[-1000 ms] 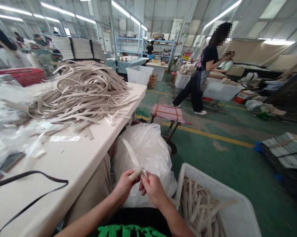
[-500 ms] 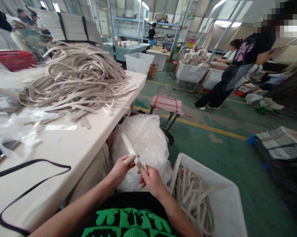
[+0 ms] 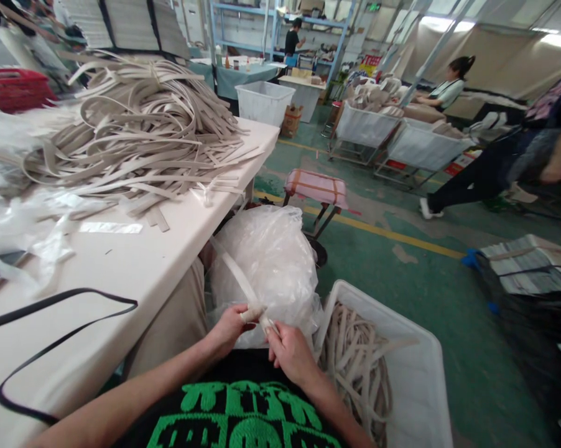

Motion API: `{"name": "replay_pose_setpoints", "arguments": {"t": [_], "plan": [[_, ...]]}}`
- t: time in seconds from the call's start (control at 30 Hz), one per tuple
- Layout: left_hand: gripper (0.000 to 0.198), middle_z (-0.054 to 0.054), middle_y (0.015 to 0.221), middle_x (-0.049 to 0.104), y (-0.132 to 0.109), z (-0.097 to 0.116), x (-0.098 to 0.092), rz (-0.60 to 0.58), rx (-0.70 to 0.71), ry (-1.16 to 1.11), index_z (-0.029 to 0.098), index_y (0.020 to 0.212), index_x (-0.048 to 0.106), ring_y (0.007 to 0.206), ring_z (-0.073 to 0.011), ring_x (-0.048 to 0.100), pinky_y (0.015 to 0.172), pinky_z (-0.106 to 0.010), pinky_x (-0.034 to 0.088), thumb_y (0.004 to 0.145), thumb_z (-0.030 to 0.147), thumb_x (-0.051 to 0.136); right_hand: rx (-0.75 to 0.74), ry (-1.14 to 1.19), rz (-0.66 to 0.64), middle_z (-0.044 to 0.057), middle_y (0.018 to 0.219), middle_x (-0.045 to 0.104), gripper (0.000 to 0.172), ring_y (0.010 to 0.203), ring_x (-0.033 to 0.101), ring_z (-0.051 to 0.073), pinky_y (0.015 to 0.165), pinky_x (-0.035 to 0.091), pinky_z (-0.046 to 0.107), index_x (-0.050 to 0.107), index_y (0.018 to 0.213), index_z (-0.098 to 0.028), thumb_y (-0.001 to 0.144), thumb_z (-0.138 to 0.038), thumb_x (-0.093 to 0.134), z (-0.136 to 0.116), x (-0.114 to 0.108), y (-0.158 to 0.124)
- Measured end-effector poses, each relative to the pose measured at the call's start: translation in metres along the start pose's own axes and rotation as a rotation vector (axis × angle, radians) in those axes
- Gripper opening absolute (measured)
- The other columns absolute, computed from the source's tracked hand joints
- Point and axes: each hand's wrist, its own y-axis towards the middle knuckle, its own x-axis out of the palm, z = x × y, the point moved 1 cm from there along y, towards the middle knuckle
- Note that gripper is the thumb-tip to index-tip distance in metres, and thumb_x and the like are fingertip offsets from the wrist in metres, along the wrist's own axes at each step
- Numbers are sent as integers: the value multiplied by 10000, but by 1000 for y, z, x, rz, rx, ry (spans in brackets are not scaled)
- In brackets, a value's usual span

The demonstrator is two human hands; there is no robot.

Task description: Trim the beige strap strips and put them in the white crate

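Strip (image 3: 235, 275), pale beige and flat, held low in front of the person's torso, between the table (image 3: 135, 261) edge and a white bin (image 3: 418, 367). Its lower end lies pinched between both hands; the free length rises up and to the left, across the face of a clear plastic bag (image 3: 275, 249).

Left hand (image 3: 228, 328): fingers (image 3: 249, 314) closed on the strip's lower end, the thumb wrapped in tape and pressed on its upper face.

Right hand (image 3: 292, 351): fingers (image 3: 275, 328) closed to a tight pinch on the very tip of the same end, touching the left thumb. Neither hand shows a gap between fingers and strip.

Bin, just right of the right hand: holds a loose heap of like strips (image 3: 355, 367).

Table, left: carries a large tangled pile (image 3: 135, 137) of the same strips at its far end, crumpled plastic film (image 3: 23, 230), and a black cord (image 3: 51, 311) looped on the near part.

Behind the bag: a stool (image 3: 315, 188) with a pink cushion, on the green floor. Far right: another person (image 3: 495, 168) in mid-stride, well apart from the hands.
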Motion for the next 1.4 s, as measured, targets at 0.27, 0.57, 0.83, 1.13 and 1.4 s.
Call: {"name": "replay_pose_setpoints", "arguments": {"t": [0.27, 0.57, 0.83, 1.13, 1.4], "plan": [[350, -70, 766, 706, 8, 13, -11, 80, 90, -19, 151, 744, 762, 738, -176, 572, 707, -263, 422, 583, 454, 834, -34, 181, -81, 8, 620, 657, 505, 446, 583, 126, 495, 434, 225, 621, 929, -147, 969, -581, 366, 2, -2, 3], [365, -24, 637, 637, -2, 11, 3, -66, 128, 220, 142, 688, 737, 650, -159, 504, 670, -276, 366, 678, 507, 749, 36, 343, 94, 45, 709, 681, 503, 542, 627, 143, 520, 478, 239, 636, 930, -146, 933, -590, 400, 15, -13, 40], [296, -3, 552, 588, -9, -17, 20, -392, -108, 391, 158, 561, 709, 541, -127, 428, 614, -301, 335, 592, 425, 832, 203, 609, -203, 81, 771, 705, 368, 535, 624, 138, 483, 455, 230, 601, 903, -151, 962, -459, 408, -9, 1, 115], [138, -87, 993, 719, 26, 18, -24, 52, -57, -519, 165, 916, 668, 865, -176, 684, 804, -300, 510, 810, 250, 642, 47, 326, -223, -48, 530, 553, 430, 373, 406, 54, 404, 308, 181, 554, 757, -153, 866, -569, 551, 2, -30, 74], [187, -81, 899, 747, 53, 48, -23, 373, 154, -558, 167, 1014, 689, 746, -140, 699, 730, -245, 535, 844, 246, 693, 83, 178, -286, 29, 647, 671, 617, 529, 622, 148, 562, 457, 261, 601, 850, -154, 886, -727, 374, 41, -27, 10]]}}
